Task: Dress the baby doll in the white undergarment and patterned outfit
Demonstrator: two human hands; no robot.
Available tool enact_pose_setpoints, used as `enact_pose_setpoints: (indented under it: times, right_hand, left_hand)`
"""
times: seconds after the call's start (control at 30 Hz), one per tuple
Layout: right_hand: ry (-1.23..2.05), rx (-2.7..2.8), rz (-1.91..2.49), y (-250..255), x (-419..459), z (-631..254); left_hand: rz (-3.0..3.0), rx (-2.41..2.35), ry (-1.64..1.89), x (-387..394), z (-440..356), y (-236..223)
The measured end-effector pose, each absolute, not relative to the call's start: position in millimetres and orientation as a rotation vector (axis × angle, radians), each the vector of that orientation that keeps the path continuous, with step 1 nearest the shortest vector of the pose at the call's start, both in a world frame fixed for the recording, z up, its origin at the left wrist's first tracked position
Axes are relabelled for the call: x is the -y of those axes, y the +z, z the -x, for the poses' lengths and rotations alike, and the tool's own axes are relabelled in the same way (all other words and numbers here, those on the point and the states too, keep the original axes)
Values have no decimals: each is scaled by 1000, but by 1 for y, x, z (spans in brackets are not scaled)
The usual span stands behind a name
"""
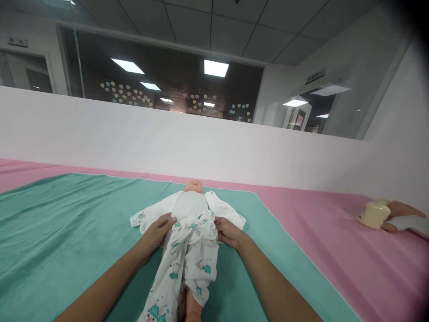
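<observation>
A baby doll (193, 186) lies on its back on a teal blanket (67, 223), head away from me. White printed baby trousers (192, 255) cover its legs, gathered at the waist. A white printed top (228, 210) lies open under its torso. My left hand (160, 229) grips the trousers' waistband on the left side. Opposite it, my right hand (228, 231) pinches the waistband on the right. One bare doll foot (191, 308) shows at the bottom edge.
The blanket lies on a pink sheet (318, 232) beside a white partition wall (167, 143). At the far right another person's hand (400, 212) holds a cream-coloured bottle (373, 214) on the pink sheet.
</observation>
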State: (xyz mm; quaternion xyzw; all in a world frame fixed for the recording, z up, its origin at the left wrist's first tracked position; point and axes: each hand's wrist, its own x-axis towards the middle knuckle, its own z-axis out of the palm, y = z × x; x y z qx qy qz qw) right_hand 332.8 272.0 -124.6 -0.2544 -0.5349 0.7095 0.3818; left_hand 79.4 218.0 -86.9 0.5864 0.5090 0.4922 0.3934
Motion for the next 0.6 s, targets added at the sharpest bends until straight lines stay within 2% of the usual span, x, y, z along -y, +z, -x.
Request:
enact_pose_setpoints:
  times: [0.23, 0.47, 0.6]
  right_hand:
    - [1836, 1421, 569, -109, -259, -335]
    - [1822, 1362, 611, -109, -255, -332]
    - [1800, 1261, 697, -118, -263, -325]
  left_hand:
    - [-1685, -1037, 927, -201, -72, -67]
    - [-1350, -987, 1188, -198, -87, -63]
    - [-1263, -1210, 1255, -198, -93, -66]
